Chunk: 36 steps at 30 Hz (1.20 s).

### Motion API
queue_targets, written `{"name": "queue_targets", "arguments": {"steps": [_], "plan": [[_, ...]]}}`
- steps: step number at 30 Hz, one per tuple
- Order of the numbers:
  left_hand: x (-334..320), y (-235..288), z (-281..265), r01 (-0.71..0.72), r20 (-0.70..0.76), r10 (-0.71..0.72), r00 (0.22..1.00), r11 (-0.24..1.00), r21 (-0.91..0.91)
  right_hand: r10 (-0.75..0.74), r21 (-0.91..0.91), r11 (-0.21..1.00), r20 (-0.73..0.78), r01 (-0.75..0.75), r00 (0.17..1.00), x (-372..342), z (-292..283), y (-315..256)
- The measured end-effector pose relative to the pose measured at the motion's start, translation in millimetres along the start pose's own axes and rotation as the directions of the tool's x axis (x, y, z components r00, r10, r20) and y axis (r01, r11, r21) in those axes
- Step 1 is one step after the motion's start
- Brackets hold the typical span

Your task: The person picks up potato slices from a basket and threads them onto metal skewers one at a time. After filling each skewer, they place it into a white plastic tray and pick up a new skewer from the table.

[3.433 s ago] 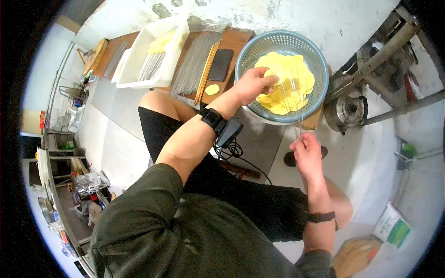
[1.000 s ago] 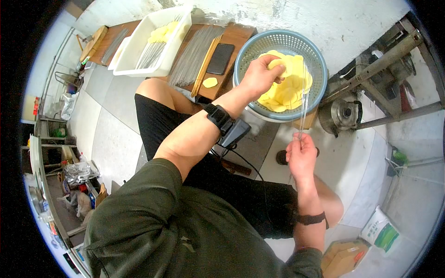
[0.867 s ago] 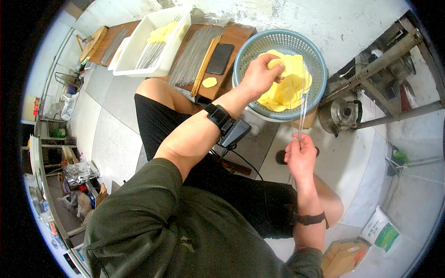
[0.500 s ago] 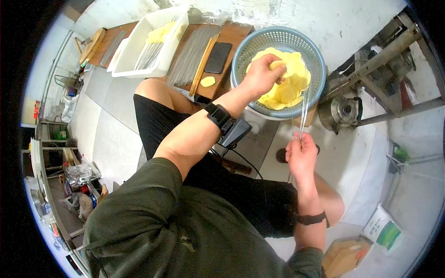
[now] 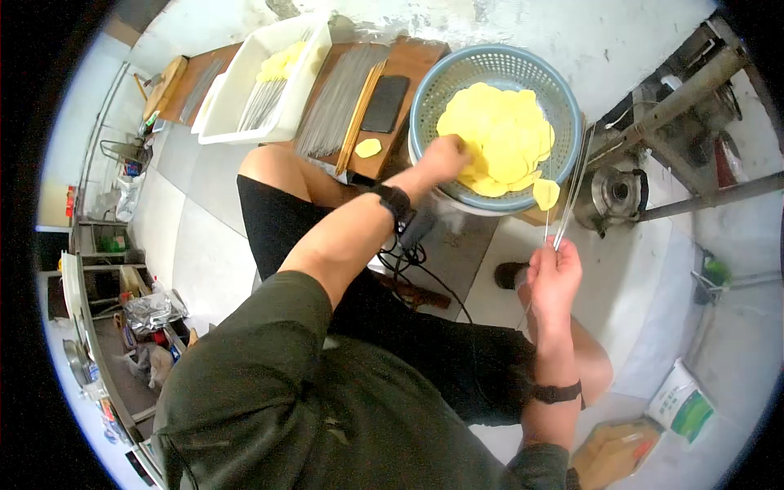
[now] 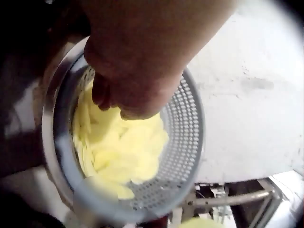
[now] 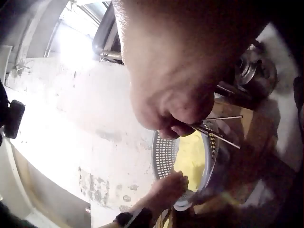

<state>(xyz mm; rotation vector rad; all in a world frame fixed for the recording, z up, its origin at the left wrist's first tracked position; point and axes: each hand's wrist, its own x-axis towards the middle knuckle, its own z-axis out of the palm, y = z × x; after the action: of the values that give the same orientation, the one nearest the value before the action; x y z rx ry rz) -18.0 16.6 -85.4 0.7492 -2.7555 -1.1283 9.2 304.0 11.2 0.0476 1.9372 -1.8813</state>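
Observation:
A blue-grey colander [image 5: 563, 98] holds a heap of thin yellow potato slices [image 5: 498, 122]. At the heap's near left edge in the head view is my left hand [image 5: 443, 159], fingers bent down onto the slices; I cannot tell whether it pinches one. The left wrist view shows this hand [image 6: 137, 85] from behind, above the slices. To the right, outside the colander, my right hand [image 5: 555, 273] pinches several thin metal skewers [image 5: 576, 192]. One potato slice [image 5: 546, 195] sits on a skewer's tip near the rim. Skewer ends [image 7: 223, 137] jut from the fingers in the right wrist view.
Left of the colander, a wooden bench [image 5: 404, 57] bears a dark phone [image 5: 385, 104], bamboo sticks [image 5: 362, 118], a row of metal skewers [image 5: 339, 98] and a white tub [image 5: 314, 82] with loaded skewers. A metal kettle [image 5: 608, 198] and a metal frame [image 5: 678, 98] stand right.
A slice that my left hand held over the heap is now on a skewer tip. My left hand has dropped toward the heap's near edge; my right hand and the skewers have shifted right.

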Motion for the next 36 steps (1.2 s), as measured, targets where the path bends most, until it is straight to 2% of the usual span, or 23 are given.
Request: {"name": "queue_targets", "arguments": {"steps": [1, 2, 5, 8, 9, 11, 15, 17, 19, 20, 21, 22, 23, 25, 27, 29, 36], "plan": [[14.0, -14.7, -2.5, 0.043, -0.041, -0.040, 0.998, 0.997, 0.063, 0.000, 0.006, 1.000, -0.003, 0.001, 1.000, 0.5, 0.8, -1.7], [31.3, -24.4, -6.3, 0.122, -0.104, -0.118, 0.988, 0.992, 0.038, 0.024, 0.019, 1.000, 0.000, -0.024, 1.000, 0.9, 1.9, -1.4], [47.0, -13.6, -1.7, 0.092, -0.125, -0.075, 0.989, 0.987, 0.134, 0.055, 0.043, 0.998, 0.010, -0.055, 0.998, 2.9, 4.7, 1.5], [56.8, -3.5, 7.7, 0.131, -0.143, -0.115, 0.983, 0.985, 0.110, 0.070, 0.031, 0.997, 0.015, -0.070, 0.997, 5.3, 6.4, 0.1], [59.8, 0.8, 6.3, 0.129, -0.138, -0.114, 0.984, 0.986, 0.109, 0.074, 0.013, 0.997, 0.009, -0.074, 0.997, 6.1, 6.5, -1.3], [61.5, 6.5, 1.8, 0.078, -0.012, -0.077, 0.997, 0.992, 0.098, 0.064, 0.021, 0.998, 0.014, -0.064, 0.998, 6.2, 5.6, -2.1], [60.4, 0.5, -7.3, 0.100, 0.037, -0.103, 0.994, 0.992, 0.083, 0.064, 0.021, 0.998, 0.030, -0.064, 0.997, 6.9, 7.4, -3.4], [60.0, -8.7, -11.7, 0.018, -0.106, -0.027, 0.994, 0.996, -0.091, 0.057, 0.013, 0.998, 0.036, -0.057, 0.998, 6.8, 6.5, -2.3], [57.6, -5.6, -25.3, -0.015, -0.124, 0.005, 0.992, 0.997, -0.079, 0.044, 0.006, 0.999, 0.042, -0.045, 0.998, 7.3, 6.0, -1.0], [54.5, -3.8, -31.4, 0.061, -0.017, -0.070, 0.997, 0.947, -0.315, 0.046, 0.006, 0.999, 0.058, -0.047, 0.997, 7.6, 5.5, 0.3], [49.7, 0.8, -38.8, 0.153, 0.103, -0.116, 0.988, 0.839, -0.522, 0.048, 0.006, 0.999, 0.075, -0.048, 0.996, 7.2, 5.9, 1.5], [41.2, 10.6, -44.7, 0.166, 0.140, -0.098, 0.985, 0.754, -0.635, 0.043, 0.006, 0.999, 0.078, -0.044, 0.996, 6.8, 6.9, 3.2], [31.8, 20.8, -49.9, 0.161, 0.136, -0.096, 0.986, 0.754, -0.636, 0.036, 0.019, 0.999, 0.120, -0.039, 0.992, 6.7, 7.5, 5.2], [11.0, 42.9, -60.6, 0.168, 0.219, 0.026, 0.975, 0.556, -0.814, 0.022, 0.029, 0.999, 0.165, -0.027, 0.986, 6.3, 7.8, 7.5], [-0.7, 53.9, -64.8, 0.135, 0.200, 0.058, 0.978, 0.552, -0.823, 0.078, -0.044, 0.997, 0.194, -0.070, 0.978, 5.3, 8.7, 8.2], [-4.6, 55.9, -62.0, 0.073, 0.157, 0.135, 0.978, 0.483, -0.872, 0.083, -0.066, 0.995, 0.195, -0.071, 0.977, 4.7, 9.7, 7.7], [-16.1, 67.6, -74.0, 0.071, 0.116, 0.085, 0.990, 0.409, -0.910, 0.072, -0.062, 0.996, 0.195, -0.061, 0.978, -3.6, 11.0, 1.8]]}}
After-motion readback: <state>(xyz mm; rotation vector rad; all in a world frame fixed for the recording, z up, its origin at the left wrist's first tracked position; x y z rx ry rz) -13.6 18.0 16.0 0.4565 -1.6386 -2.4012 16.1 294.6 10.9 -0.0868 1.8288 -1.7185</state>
